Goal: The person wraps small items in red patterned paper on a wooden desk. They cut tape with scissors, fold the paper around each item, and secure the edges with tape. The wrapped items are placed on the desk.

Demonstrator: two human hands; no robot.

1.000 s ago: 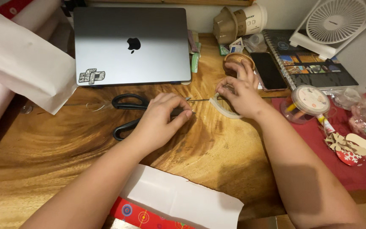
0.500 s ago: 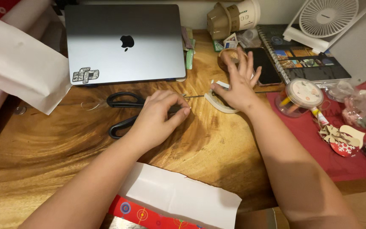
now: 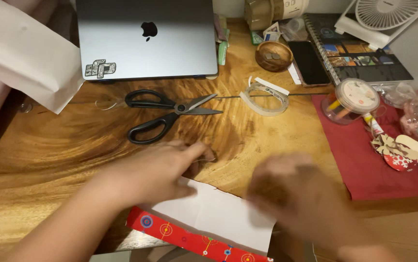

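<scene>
My left hand [image 3: 158, 172] lies low over the wooden desk [image 3: 73, 145], blurred, with thumb and fingertips drawn together at the torn top edge of a sheet of wrapping paper [image 3: 218, 213]. The sheet shows its white back and a red patterned edge. My right hand [image 3: 286, 189] is blurred by motion just right of the sheet, over its corner. What either hand holds is not clear. Black-handled scissors [image 3: 170, 114] lie partly open beyond my left hand. A roll of clear tape [image 3: 266, 97] with a loose end lies farther right, touched by neither hand.
A closed grey laptop [image 3: 146, 39] sits at the back. Right of it are a small wooden bowl [image 3: 273, 55], a dark phone [image 3: 308, 63], a spiral notebook [image 3: 359, 58] and a white fan [image 3: 388, 14]. A red mat [image 3: 378, 174] holds a round pen tub [image 3: 353, 102] and an ornament [image 3: 398, 153]. White rolled paper [image 3: 20, 53] lies left.
Both hands have pulled back from the scissors and the tape roll toward the wrapping paper at the near edge. The scissors and tape roll now lie uncovered.
</scene>
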